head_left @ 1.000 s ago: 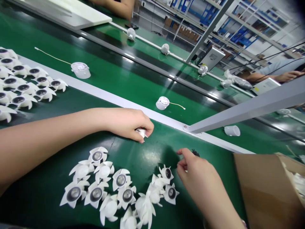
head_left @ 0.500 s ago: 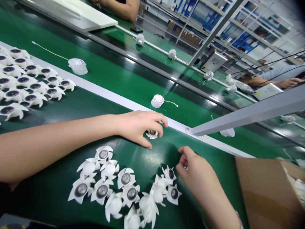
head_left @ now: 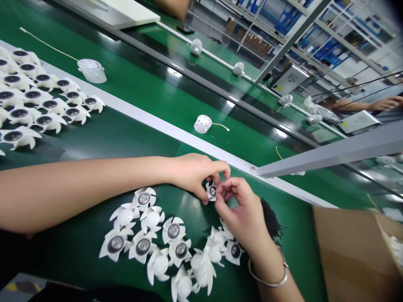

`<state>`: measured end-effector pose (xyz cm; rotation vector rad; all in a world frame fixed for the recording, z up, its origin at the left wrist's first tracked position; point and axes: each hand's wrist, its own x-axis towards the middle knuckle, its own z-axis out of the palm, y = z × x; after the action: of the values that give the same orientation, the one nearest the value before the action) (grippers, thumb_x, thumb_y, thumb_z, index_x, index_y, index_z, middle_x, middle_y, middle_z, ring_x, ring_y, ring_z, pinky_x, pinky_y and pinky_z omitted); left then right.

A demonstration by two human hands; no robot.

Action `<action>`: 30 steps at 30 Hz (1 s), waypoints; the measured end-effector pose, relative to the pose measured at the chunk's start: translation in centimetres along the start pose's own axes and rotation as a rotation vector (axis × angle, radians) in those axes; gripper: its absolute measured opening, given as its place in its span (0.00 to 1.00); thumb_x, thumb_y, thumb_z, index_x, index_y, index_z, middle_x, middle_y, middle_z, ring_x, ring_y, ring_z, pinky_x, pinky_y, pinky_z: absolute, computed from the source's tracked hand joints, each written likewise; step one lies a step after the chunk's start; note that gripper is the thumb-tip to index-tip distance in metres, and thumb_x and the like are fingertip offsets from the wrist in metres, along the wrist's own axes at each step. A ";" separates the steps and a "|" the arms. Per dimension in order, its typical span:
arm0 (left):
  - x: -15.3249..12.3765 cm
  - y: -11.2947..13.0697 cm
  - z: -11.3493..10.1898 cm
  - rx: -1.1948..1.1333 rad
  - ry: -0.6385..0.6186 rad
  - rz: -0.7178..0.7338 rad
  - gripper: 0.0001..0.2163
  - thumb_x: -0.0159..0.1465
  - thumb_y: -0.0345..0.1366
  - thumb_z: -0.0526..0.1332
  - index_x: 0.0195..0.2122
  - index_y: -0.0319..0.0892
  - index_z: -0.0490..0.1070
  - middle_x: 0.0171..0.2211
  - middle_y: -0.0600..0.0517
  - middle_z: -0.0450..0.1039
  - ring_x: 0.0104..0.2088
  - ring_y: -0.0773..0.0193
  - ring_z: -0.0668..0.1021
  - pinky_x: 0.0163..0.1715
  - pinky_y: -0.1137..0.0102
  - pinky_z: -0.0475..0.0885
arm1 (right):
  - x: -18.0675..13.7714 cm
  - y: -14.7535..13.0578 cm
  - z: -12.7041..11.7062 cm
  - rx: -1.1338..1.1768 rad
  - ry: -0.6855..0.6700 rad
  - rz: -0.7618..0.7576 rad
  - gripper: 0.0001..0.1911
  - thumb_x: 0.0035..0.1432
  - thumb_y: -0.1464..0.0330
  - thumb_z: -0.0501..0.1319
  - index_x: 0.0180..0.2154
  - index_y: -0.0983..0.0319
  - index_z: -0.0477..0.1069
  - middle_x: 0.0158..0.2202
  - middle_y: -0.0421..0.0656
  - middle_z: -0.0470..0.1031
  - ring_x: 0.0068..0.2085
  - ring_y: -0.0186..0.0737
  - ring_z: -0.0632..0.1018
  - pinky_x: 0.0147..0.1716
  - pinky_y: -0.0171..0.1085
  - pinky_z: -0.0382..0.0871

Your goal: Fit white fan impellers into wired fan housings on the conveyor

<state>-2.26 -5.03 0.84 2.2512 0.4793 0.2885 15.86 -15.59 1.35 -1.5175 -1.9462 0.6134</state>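
- The left hand (head_left: pixel 192 176) was closed into a pinch, with its thumb and fingers gripping the edge of a small white fan impeller (head_left: pixel 211 191) with a dark round hub.
- The right hand (head_left: pixel 239 205) was curled as well, its fingertips (head_left: pixel 222 188) pressing on the same impeller from the other side. The part sat between the two hands, over a green conveyor belt (head_left: pixel 78 268).
- A silver bangle (head_left: pixel 267 284) circled the right wrist.
- A small, dark, fuzzy heap (head_left: pixel 270 220) lay just beside the right hand; it was too unclear to identify.
- Loose white impellers (head_left: pixel 173 230) lay in a cluster just below the hands, some hub up, others showing domed white backs.
- Further left, more impellers (head_left: pixel 44 105) stood in close rows on the same belt.
- Beyond a white rail (head_left: pixel 157 130), white fan housings (head_left: pixel 203 124) with thin pale wires lay on green belting.
- A cardboard box (head_left: pixel 349 256) stood at the right.
- Far off to the upper right, a co-worker's hand (head_left: pixel 385 103) rested near a white device (head_left: pixel 359 121).
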 end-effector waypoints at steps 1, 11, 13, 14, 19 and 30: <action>0.0 0.0 0.0 0.005 0.005 0.004 0.31 0.47 0.34 0.76 0.49 0.50 0.62 0.38 0.62 0.81 0.38 0.64 0.78 0.28 0.72 0.59 | 0.0 -0.1 0.2 -0.060 -0.001 -0.036 0.08 0.57 0.73 0.59 0.40 0.58 0.64 0.32 0.38 0.74 0.31 0.32 0.74 0.32 0.33 0.70; 0.0 0.0 -0.1 0.036 -0.003 -0.026 0.30 0.48 0.35 0.75 0.50 0.49 0.62 0.37 0.59 0.80 0.38 0.61 0.78 0.29 0.72 0.60 | 0.4 -0.6 0.3 -0.512 -0.059 -0.362 0.09 0.62 0.75 0.55 0.44 0.64 0.67 0.34 0.45 0.74 0.34 0.41 0.74 0.33 0.38 0.68; 0.0 0.0 -0.1 0.014 -0.015 -0.028 0.31 0.47 0.34 0.75 0.50 0.49 0.61 0.40 0.59 0.81 0.39 0.61 0.79 0.30 0.71 0.61 | 0.2 -1.0 0.2 -0.571 -0.057 -0.405 0.08 0.63 0.76 0.54 0.44 0.65 0.68 0.32 0.45 0.73 0.32 0.41 0.73 0.31 0.39 0.67; 0.0 0.0 -0.1 0.002 -0.020 -0.027 0.32 0.47 0.34 0.75 0.50 0.49 0.61 0.41 0.59 0.81 0.40 0.61 0.79 0.30 0.71 0.61 | 0.1 -1.3 0.1 -0.601 -0.053 -0.428 0.08 0.64 0.76 0.54 0.44 0.66 0.68 0.31 0.45 0.73 0.32 0.41 0.72 0.31 0.39 0.66; 0.0 -0.2 0.0 -0.032 -0.019 -0.021 0.30 0.48 0.31 0.73 0.48 0.49 0.60 0.44 0.60 0.81 0.40 0.63 0.79 0.32 0.71 0.63 | -0.4 -2.2 -0.1 -0.747 -0.081 -0.599 0.08 0.64 0.78 0.55 0.39 0.65 0.73 0.31 0.45 0.77 0.34 0.42 0.76 0.35 0.41 0.67; -0.1 -1.0 -0.1 -0.072 -0.008 -0.006 0.31 0.47 0.36 0.76 0.48 0.48 0.62 0.44 0.58 0.81 0.38 0.63 0.78 0.30 0.71 0.62 | -1.1 3.2 -8.4 -0.817 0.331 0.153 0.06 0.60 0.66 0.60 0.37 0.58 0.76 0.28 0.43 0.79 0.28 0.43 0.78 0.29 0.41 0.68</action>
<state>-2.59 -4.41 0.13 2.1794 0.4644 0.2885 24.11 -15.82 5.06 -2.0845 -1.9091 -0.4346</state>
